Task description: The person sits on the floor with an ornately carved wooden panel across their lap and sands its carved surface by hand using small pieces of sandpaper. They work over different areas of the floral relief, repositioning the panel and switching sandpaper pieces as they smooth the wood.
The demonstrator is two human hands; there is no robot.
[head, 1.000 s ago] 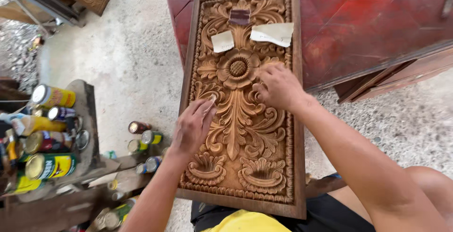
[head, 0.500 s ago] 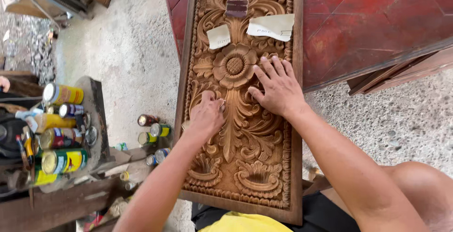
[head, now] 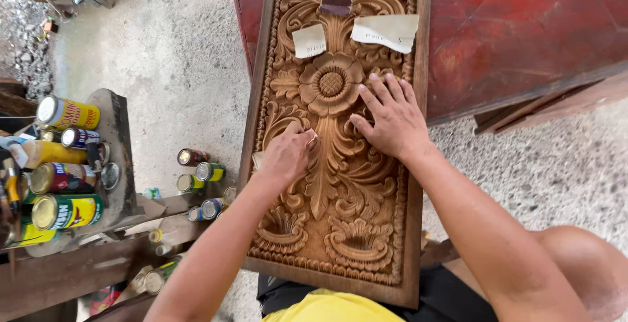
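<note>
You've got 1 carved wooden panel [head: 340, 184] in front of you, long side running away from you, near end over your lap, far end leaning on the red furniture [head: 523, 27]. On its upper part: 2 pale sandpaper sheets [head: 386, 31], one small at left, one bigger at right, plus 1 dark folded piece [head: 337, 1] just above and between them. 1 big carved flower [head: 330, 85] sits below those.

Your left hand [head: 288, 155] is curled into a loose fist, knuckles up, pressed on the carving at the panel's left-centre. It's pinching a small pale scrap of sandpaper [head: 313, 140] against the wood; only an edge shows by the fingers. Forearm comes in from bottom left.

Your right hand [head: 392, 122] lies flat, palm down, fingers spread and pointing up-left, tips just beside the flower's right petals. Holding nothing, just bracing on the wood. Forearm runs in from bottom right.

Left of the panel, well apart: abt 6 cans [head: 65, 165] lying on a low wooden bench [head: 121, 158], and abt 6 smaller tins [head: 199, 171] on the concrete floor [head: 176, 67] close to the panel's left edge. Exact tin count hard to tell, some half hidden.
</note>
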